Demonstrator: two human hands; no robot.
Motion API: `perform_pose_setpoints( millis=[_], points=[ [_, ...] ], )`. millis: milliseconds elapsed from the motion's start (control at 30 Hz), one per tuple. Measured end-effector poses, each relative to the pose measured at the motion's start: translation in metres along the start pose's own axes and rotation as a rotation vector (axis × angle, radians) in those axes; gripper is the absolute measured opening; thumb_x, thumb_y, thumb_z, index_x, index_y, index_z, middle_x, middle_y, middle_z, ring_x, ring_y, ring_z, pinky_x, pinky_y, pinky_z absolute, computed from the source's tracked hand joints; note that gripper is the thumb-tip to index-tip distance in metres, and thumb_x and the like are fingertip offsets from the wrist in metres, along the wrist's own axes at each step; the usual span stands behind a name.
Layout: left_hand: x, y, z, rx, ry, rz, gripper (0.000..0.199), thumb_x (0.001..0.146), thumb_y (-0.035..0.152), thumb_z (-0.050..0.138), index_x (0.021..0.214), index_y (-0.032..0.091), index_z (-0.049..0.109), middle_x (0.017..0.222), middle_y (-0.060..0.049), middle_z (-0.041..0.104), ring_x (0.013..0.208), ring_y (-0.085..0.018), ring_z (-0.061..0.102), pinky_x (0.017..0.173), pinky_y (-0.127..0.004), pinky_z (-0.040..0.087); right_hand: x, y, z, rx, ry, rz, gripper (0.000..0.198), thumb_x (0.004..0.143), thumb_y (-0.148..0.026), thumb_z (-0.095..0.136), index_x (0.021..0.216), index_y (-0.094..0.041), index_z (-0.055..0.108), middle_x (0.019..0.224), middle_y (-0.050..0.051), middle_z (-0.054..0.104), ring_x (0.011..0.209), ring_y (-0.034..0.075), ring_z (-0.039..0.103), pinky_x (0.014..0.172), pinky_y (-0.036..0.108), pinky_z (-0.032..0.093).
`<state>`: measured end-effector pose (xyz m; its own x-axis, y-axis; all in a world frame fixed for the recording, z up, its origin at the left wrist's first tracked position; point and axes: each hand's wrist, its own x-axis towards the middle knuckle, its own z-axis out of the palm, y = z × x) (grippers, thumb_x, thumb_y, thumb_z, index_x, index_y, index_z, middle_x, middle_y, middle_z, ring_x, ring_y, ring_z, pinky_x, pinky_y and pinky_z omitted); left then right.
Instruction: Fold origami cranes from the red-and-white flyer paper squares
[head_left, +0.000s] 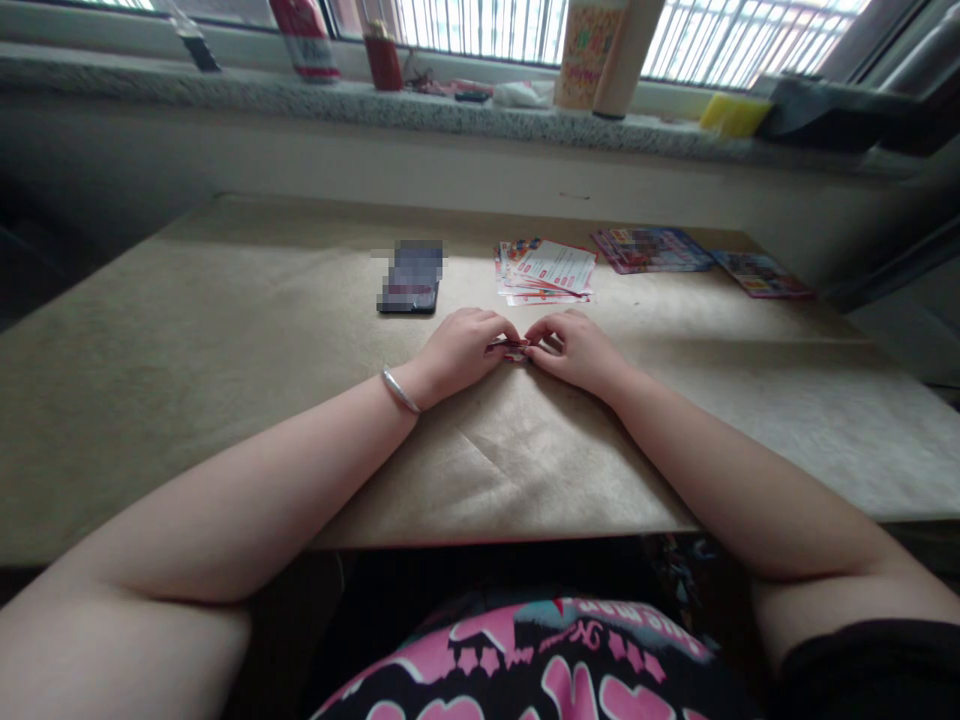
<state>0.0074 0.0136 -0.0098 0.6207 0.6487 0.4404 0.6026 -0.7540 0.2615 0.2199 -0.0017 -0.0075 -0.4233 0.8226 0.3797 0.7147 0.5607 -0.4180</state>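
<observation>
The left hand [466, 346] and right hand [576, 348] both pinch a small thin item [514, 350] at their fingertips, directly between the two grips, its long axis seemingly running crosswise from one to the other, neither hand clearly nearer, the loose cards [551, 268] just beyond.

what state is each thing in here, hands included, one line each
left hand: grip shut on the small item
right hand: grip shut on it too
small item: held, mostly hidden
bracelet: worn on the left wrist
phone: lying flat, screen blurred
white cards: loosely overlapping
patterned cup: upright
table cover: creased near the front
</observation>
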Motion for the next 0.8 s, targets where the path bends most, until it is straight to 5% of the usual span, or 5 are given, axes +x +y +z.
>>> perform_pose_setpoints(
  millis=[800],
  points=[
    [0.000, 0.005, -0.004, 0.055, -0.014, 0.059, 0.010, 0.085, 0.022, 0.063, 0.085, 0.017, 0.072, 0.084, -0.005, 0.071, 0.077, -0.017, 0.063, 0.073, -0.029, 0.047, -0.002, -0.011, 0.000, -0.096, -0.052, -0.035, 0.007, 0.079, -0.024, 0.064, 0.073, -0.022, 0.060, 0.077, 0.004, 0.066, 0.082, 0.022, 0.057, 0.073, 0.032, 0.041]
  ],
)
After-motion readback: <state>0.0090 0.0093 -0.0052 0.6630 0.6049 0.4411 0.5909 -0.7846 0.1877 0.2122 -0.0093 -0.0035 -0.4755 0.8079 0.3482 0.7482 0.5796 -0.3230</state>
